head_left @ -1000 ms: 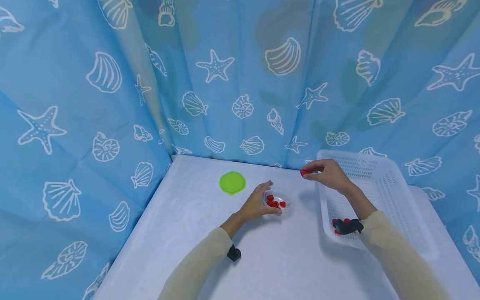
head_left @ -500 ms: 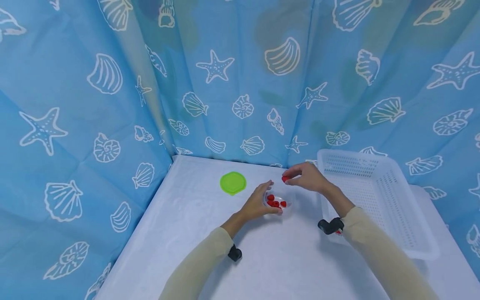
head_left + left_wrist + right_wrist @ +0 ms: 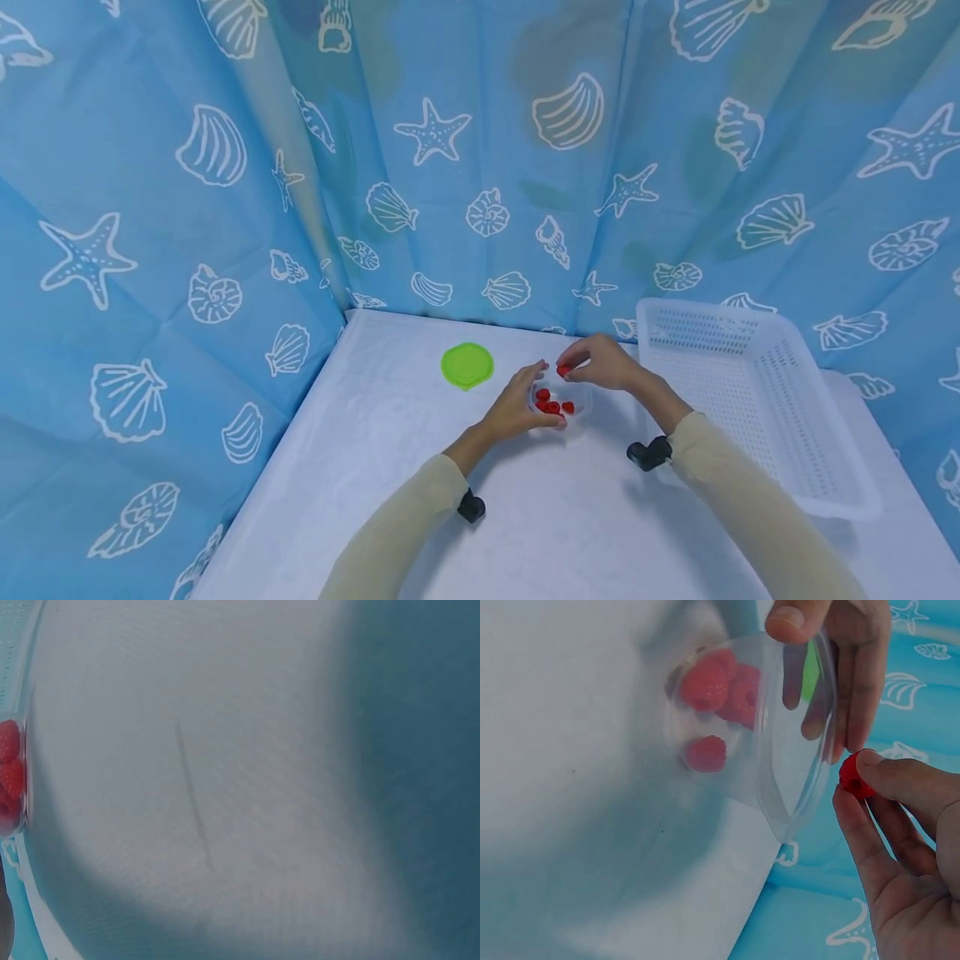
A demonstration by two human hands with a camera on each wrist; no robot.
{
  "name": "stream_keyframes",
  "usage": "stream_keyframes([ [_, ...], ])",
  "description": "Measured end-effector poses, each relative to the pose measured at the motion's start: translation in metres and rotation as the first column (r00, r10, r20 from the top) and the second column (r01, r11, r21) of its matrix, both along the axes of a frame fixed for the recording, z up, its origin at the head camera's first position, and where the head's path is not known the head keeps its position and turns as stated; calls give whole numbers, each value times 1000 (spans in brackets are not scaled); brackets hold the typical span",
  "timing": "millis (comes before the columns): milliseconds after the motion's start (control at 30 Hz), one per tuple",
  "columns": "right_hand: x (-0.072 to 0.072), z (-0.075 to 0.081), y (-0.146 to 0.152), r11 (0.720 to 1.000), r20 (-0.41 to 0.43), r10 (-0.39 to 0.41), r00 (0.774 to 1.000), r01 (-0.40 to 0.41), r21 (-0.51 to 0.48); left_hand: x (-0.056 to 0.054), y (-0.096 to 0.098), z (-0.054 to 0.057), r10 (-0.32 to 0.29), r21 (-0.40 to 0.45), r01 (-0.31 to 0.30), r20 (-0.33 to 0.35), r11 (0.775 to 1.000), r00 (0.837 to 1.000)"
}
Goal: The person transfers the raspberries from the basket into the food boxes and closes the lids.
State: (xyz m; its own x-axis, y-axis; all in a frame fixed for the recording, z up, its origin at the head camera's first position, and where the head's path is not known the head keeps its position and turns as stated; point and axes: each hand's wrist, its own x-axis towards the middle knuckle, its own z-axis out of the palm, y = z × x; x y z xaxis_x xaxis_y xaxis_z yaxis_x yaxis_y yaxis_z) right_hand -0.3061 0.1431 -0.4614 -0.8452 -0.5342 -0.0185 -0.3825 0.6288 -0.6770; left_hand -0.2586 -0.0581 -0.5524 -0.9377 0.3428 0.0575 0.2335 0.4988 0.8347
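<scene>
Right hand (image 3: 600, 364) pinches a raspberry (image 3: 853, 774) between thumb and fingertips, near the clear plastic cup's (image 3: 750, 746) 12 o'clock side in the head view, dark hollow facing the wrist camera, long axis unclear. Left hand (image 3: 516, 410) curls round the upright cup from 9 o'clock, other raspberries (image 3: 706, 754) inside; green lid (image 3: 467, 366) at 10, tab toward 6, perforated white basket (image 3: 753, 379) at 3.

Free air lies between the red raspberry (image 3: 562, 371) pinched by the right hand (image 3: 606, 365) and the open mouth of the clear plastic bowl (image 3: 739, 754), while the left hand (image 3: 516, 407) blocks its left side and a white perforated plastic basket (image 3: 750, 375) obstructs farther right.
</scene>
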Motion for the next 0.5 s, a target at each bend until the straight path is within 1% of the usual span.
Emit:
stream_keyframes([
  [200,-1,-7,-3,999,23,-6,1000,5,33,-2,0,0,-14,5,14,-8,1000,1000],
  [500,1,-17,-5,999,41,-10,999,8,32,-1,0,-2,-1,11,1,-10,1000,1000],
])
